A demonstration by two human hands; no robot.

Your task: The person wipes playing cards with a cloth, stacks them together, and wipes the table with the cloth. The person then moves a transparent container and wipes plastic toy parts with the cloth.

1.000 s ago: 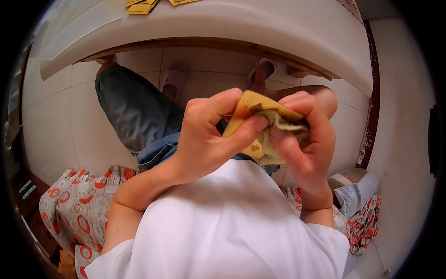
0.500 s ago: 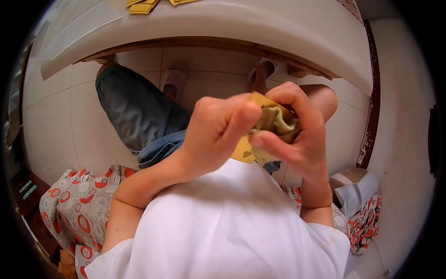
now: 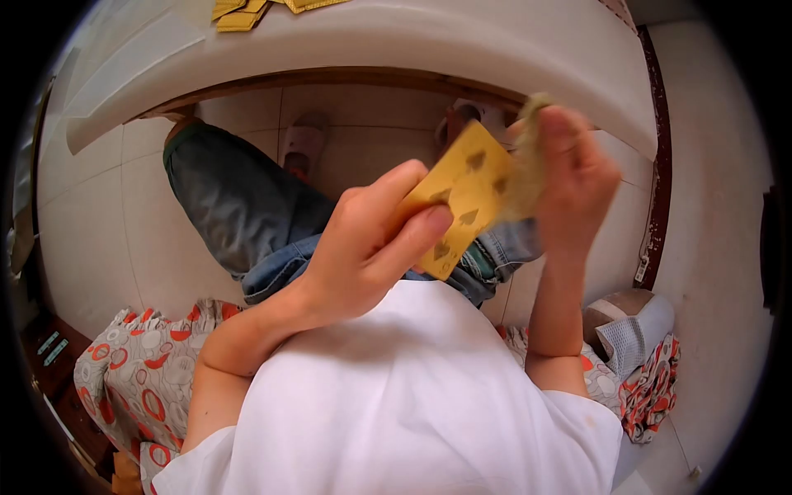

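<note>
My left hand pinches a gold-coloured playing card between thumb and fingers. Several dark spades show on the card's face, which is tilted toward me above my lap. In my right hand is a crumpled, greenish-yellow cloth, blurred by motion. The cloth lies at the card's right edge; whether it touches the card there I cannot tell. More gold cards lie in loose piles on the white-covered table, at the top of the view.
A white-covered table with a wooden lower edge spans the front. Below are my knees and slippers on the tiled floor. Patterned fabric covers the seat beside me, with a grey mesh item at right.
My right hand has moved up and right with the cloth, away from my left hand. The card, partly covered by the cloth before, now shows its face in my left hand.
</note>
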